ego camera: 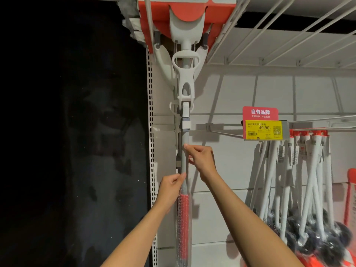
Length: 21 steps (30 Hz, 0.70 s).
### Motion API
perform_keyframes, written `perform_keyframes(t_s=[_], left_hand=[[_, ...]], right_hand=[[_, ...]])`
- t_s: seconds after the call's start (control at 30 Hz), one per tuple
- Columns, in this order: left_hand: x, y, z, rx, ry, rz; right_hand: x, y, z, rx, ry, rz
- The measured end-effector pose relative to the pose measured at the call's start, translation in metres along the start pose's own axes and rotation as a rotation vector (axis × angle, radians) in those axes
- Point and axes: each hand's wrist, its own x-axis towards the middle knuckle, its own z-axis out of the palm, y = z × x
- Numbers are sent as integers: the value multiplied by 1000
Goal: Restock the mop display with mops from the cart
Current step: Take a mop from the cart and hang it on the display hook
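Observation:
A grey-handled mop (pixel 184 151) hangs upright at the left end of the display, its head with red packaging (pixel 185 14) up near the top shelf. The lower handle has a red grip in bubble wrap (pixel 183 224). My left hand (pixel 170 189) grips the handle just above the red grip. My right hand (pixel 202 160) pinches the grey handle a little higher up. The pole sits against a white clip (pixel 185 123) on the display rail (pixel 221 126).
Several white-handled brushes (pixel 308 180) with dark heads hang on hooks at the right, below a yellow price tag (pixel 264 130). White wire shelving (pixel 289 35) spans above. A perforated upright (pixel 151 132) borders a dark area at the left.

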Motion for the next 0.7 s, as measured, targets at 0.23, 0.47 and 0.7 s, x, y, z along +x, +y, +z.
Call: perform_keyframes(t_s=[0.23, 0.47, 0.7], left_hand=[[2, 0, 1, 78, 0, -33], [-24, 8, -3, -150, -13, -98], [-51, 9, -6, -176, -78, -46]], right_hand=[[-2, -6, 5, -47, 52, 25], [-18, -8, 5, -115, 88, -21], [-49, -10, -1, -113, 94, 12]])
